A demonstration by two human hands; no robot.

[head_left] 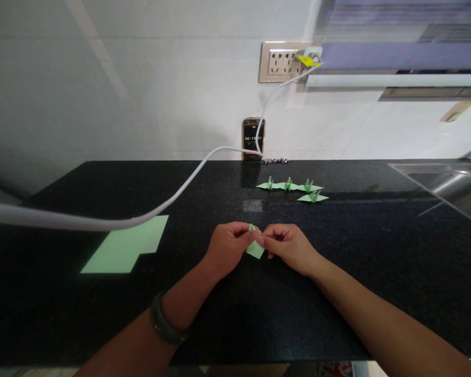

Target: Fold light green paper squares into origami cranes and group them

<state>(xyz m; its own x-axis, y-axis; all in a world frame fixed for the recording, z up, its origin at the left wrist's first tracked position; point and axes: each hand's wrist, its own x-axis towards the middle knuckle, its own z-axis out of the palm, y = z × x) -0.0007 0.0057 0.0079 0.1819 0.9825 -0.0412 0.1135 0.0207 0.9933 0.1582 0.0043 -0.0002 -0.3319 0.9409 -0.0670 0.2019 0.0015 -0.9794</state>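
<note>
Origami piece [255,247], pale green and small, sits right between both hands just above the black counter [337,303], centre of my view; I see a sharp point sticking up at the top and a flat pointed flap hanging below, with crisp creases; the rest is hidden behind fingers. Left hand [230,246] has thumb and fingertips pinched together on its left side; right hand [288,246] pinches the right edge the same way, fingers curled tight; the two hands nearly touch. A dark bracelet [165,324] is on the left wrist. Further back, four finished green cranes [294,188] stand in a cluster; flat green sheets [127,245] lie off to the left; a white cable [172,198] runs across to the phone [253,139] propped against the wall.
</note>
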